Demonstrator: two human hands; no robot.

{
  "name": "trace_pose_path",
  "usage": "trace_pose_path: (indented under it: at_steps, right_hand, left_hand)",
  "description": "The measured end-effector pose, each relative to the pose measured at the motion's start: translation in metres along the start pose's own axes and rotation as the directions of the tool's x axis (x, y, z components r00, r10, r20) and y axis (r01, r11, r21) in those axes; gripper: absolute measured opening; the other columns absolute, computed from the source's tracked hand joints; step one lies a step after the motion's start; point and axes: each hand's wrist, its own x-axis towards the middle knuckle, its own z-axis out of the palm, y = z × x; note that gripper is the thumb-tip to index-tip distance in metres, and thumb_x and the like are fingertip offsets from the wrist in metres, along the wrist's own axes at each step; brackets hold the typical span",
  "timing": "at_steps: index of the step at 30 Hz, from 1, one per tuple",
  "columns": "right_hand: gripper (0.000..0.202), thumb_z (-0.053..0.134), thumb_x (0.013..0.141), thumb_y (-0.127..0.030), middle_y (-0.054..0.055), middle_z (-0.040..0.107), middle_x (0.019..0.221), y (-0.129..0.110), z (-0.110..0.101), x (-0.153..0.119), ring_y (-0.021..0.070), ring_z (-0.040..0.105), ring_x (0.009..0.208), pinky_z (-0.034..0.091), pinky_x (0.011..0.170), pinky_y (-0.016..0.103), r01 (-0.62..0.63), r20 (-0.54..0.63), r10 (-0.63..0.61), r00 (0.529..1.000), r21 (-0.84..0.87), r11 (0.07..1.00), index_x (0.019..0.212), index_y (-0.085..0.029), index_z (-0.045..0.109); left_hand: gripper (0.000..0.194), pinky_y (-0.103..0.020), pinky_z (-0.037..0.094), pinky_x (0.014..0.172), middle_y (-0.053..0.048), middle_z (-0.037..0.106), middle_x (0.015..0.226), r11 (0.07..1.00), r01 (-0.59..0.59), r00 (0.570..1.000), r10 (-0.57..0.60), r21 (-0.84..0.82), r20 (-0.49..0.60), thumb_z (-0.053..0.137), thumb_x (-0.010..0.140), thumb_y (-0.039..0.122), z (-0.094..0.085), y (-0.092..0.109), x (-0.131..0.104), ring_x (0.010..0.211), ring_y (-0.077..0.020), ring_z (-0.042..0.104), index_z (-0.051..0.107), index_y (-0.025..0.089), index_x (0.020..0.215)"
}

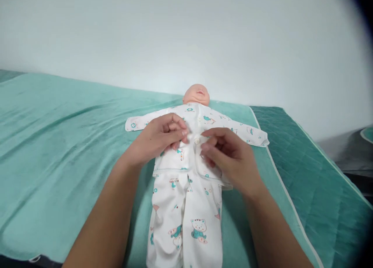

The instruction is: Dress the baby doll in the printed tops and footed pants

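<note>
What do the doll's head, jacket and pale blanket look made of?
Head: probably vinyl or plastic; smooth, faintly shiny, with moulded folds. Jacket: matte printed fabric, perhaps cotton, creasing softly; exact fibre unclear. Blanket: seemingly plush cloth, given its soft sheen and loose wrinkles.

We've got a light green blanket point(72, 151), creased at left, over a darker green quilted mat point(314, 174); pale wall point(131, 35) behind both.

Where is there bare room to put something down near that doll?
The widest bare patch is the light green blanket left of the left forearm. The darker quilted mat, right of the blanket, has room too. It's crowded over the jacket, where the left hand and right hand flank a button.
</note>
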Motion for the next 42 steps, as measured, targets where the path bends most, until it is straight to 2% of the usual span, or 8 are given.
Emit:
trace_pose_path:
  at_steps: [6,11,16,21,26,33,38,42]
  right_hand:
    - [0.015,0.057,0.093,-0.035,0.003,0.065,0.096,0.029,-0.013,0.01,0.0156,0.063,0.088,0.052,0.081,0.032,0.155,-0.426,-0.212,0.88,-0.164,0.974,0.1,-0.023,0.06]
    - [0.05,0.049,0.094,-0.042,0.017,0.046,0.148,0.083,-0.065,-0.008,0.0285,0.037,0.141,0.03,0.116,0.05,-0.033,-0.289,-0.281,0.915,-0.748,0.662,0.137,-0.017,0.049]
    - [0.056,0.038,0.098,-0.047,0.017,0.042,0.152,0.105,-0.107,-0.053,0.0336,0.038,0.141,0.029,0.113,0.06,-0.277,-0.286,0.034,0.958,-0.883,0.379,0.143,-0.015,0.045]
    - [0.051,0.039,0.098,-0.045,0.018,0.05,0.146,0.09,-0.083,-0.094,0.0313,0.044,0.137,0.034,0.112,0.055,-0.18,-0.227,-0.069,0.971,-0.894,0.41,0.138,-0.015,0.05]
    - [0.046,0.046,0.097,-0.041,0.014,0.048,0.148,0.062,-0.028,-0.141,0.0292,0.045,0.137,0.037,0.112,0.055,-0.029,-0.15,-0.151,0.977,-0.797,0.603,0.138,-0.02,0.049]
    - [0.053,0.041,0.099,-0.036,0.007,0.033,0.159,0.033,0.018,-0.166,0.0257,0.034,0.145,0.036,0.116,0.055,-0.052,-0.237,-0.076,0.969,-0.494,0.868,0.151,-0.031,0.032]
    - [0.06,0.043,0.098,-0.045,0.007,0.03,0.16,0.032,0.023,-0.132,0.0253,0.031,0.147,0.029,0.12,0.052,-0.058,-0.263,-0.068,0.962,-0.444,0.894,0.154,-0.028,0.028]
    - [0.057,0.043,0.098,-0.046,0.01,0.04,0.155,0.025,0.023,-0.134,0.0259,0.038,0.143,0.033,0.118,0.052,-0.113,-0.188,0.026,0.982,-0.466,0.878,0.15,-0.025,0.036]
  left_hand:
    - [0.015,-0.026,0.046,0.066,0.0,0.061,0.078,0.942,-0.05,0.862,0.209,0.333,-0.461,0.055,0.09,0.035,-0.006,-0.046,-0.005,0.07,-0.0125,0.056,0.058,0.021,0.09]
    - [0.035,-0.041,0.043,0.101,-0.013,0.06,0.128,0.584,0.096,0.838,0.39,0.806,-0.382,0.041,0.09,0.017,-0.033,-0.081,-0.036,0.123,-0.0259,0.052,0.059,0.018,0.119]
    - [0.051,-0.052,0.036,0.108,-0.013,0.039,0.156,0.357,0.337,0.9,0.15,0.872,-0.409,0.038,0.093,0.024,-0.08,-0.095,-0.048,0.137,-0.0323,0.042,0.046,0.02,0.143]
    - [0.05,-0.05,0.038,0.103,-0.013,0.052,0.147,0.301,0.37,0.903,0.107,0.879,-0.417,0.031,0.095,0.023,-0.1,-0.092,-0.04,0.129,-0.0319,0.052,0.049,0.021,0.142]
    - [0.05,-0.049,0.04,0.099,-0.014,0.059,0.138,0.311,0.395,0.875,0.161,0.865,-0.457,0.031,0.093,0.015,-0.109,-0.088,-0.041,0.12,-0.0326,0.058,0.057,0.017,0.134]
    - [0.042,-0.041,0.044,0.103,-0.011,0.061,0.132,0.527,0.097,0.861,0.381,0.844,-0.338,0.036,0.095,0.02,-0.051,-0.081,-0.091,0.123,-0.0256,0.055,0.058,0.02,0.131]
    - [0.048,-0.039,0.042,0.109,-0.007,0.051,0.144,0.687,-0.19,0.922,0.371,0.701,-0.113,0.036,0.094,0.013,0.004,-0.072,-0.133,0.131,-0.0208,0.049,0.048,0.025,0.139]
    - [0.036,-0.041,0.047,0.099,-0.007,0.063,0.124,0.794,-0.15,0.947,0.287,0.589,-0.144,0.037,0.094,0.014,0.015,-0.07,-0.154,0.114,-0.0214,0.059,0.056,0.025,0.123]
